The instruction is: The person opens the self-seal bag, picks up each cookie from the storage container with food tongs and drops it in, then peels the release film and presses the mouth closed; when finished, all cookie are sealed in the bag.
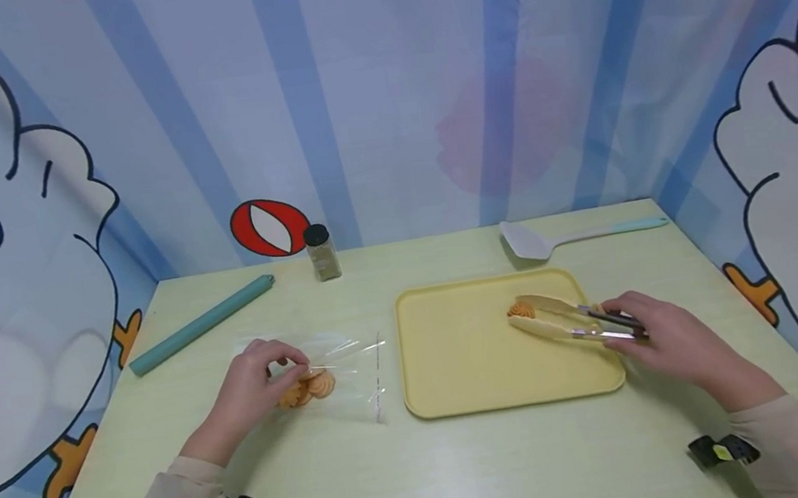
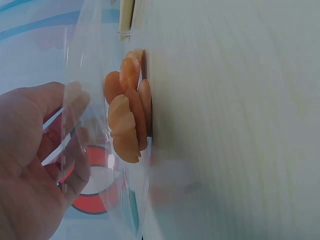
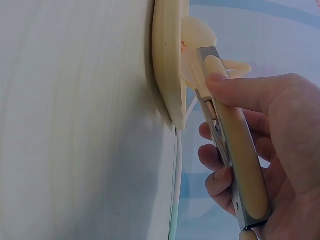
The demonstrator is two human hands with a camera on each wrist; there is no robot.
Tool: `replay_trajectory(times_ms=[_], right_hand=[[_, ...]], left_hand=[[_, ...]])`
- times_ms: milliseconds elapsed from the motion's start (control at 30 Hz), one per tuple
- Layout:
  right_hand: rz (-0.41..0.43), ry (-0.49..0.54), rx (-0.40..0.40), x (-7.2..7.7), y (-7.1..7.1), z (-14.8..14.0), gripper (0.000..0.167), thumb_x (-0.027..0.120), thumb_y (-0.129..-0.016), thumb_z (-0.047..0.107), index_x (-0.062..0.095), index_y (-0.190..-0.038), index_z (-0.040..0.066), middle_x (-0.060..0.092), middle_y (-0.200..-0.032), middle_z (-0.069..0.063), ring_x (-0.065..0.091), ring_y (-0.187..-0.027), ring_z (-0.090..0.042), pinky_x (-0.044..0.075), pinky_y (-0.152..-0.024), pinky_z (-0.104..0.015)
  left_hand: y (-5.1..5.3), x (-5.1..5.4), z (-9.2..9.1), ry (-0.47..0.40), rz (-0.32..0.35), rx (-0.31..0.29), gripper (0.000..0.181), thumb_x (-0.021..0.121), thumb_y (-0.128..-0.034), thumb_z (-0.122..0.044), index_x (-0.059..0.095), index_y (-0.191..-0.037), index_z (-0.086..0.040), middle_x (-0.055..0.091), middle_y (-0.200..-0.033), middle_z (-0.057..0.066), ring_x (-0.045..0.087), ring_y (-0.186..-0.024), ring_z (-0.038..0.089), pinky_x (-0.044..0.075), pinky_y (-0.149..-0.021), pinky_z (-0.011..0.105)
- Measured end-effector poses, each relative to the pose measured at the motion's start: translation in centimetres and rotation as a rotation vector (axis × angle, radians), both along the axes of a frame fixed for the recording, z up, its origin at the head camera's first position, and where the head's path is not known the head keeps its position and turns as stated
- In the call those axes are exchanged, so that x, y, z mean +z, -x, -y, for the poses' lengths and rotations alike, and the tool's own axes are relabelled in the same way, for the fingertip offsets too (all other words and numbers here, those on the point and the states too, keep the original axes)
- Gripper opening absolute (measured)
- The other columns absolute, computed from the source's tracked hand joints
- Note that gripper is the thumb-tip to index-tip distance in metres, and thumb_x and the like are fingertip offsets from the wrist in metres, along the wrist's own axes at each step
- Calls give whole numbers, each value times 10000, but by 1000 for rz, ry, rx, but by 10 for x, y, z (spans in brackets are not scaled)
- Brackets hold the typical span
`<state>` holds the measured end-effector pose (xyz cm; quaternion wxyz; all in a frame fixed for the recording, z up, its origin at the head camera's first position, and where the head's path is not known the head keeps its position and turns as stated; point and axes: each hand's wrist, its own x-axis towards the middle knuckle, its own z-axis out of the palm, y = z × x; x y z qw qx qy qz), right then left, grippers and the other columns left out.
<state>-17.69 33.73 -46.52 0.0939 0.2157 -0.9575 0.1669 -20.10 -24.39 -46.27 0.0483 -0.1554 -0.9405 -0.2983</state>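
Observation:
My left hand (image 1: 255,387) pinches the upper film of a clear plastic bag (image 1: 354,371) between thumb and fingers. Several round orange-brown biscuits (image 1: 322,385) lie inside it, seen close up as biscuits (image 2: 125,130) in the left wrist view. On the right, my right hand (image 1: 667,336) grips tongs (image 1: 589,332) with beige tips and metal arms. The tips stand around a small ridged biscuit (image 1: 521,310) on the yellow tray (image 1: 472,356). In the right wrist view, thumb and fingers wrap the tongs' handle (image 3: 237,145); the biscuit is mostly hidden there.
A green rod (image 1: 202,325) lies at the back left of the table (image 1: 471,473), with a black-capped spice jar (image 1: 322,254) upright beside it. Behind the tray lies a spatula (image 1: 529,243) with a mint handle. A patterned curtain (image 1: 396,100) surrounds the table's back and sides.

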Motion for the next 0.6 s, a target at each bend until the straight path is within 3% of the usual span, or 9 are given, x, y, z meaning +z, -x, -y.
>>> replay_trajectory(times_ms=[233,400,600], right_hand=[[-44,7,51,0,5,14,442,837,-874,221,656,-1230,29,701,-1107,-80,643,-859,-153,533,-699,-367],[-52,10,101,4,8,31,457,833,-877,244,651,-1242,37,697,-1124,-66,632,-862,-150,532,-720,-378],[-76,29,164,8,9,51,444,840,-867,230,658,-1237,66,686,-1106,-25,562,-790,-78,502,-680,-305]], left_hand=[[2,0,2,-3,-44,-13,90,781,-931,-173,784,-1017,-150,741,-1018,-21,592,-977,228,493,-770,355],[2,2,2,0,-14,2,94,780,-933,-179,780,-1024,-158,735,-1033,-22,587,-1005,225,494,-801,367],[1,4,1,-2,3,12,91,784,-928,-168,778,-1017,-183,732,-1042,-17,582,-1012,223,495,-809,369]])
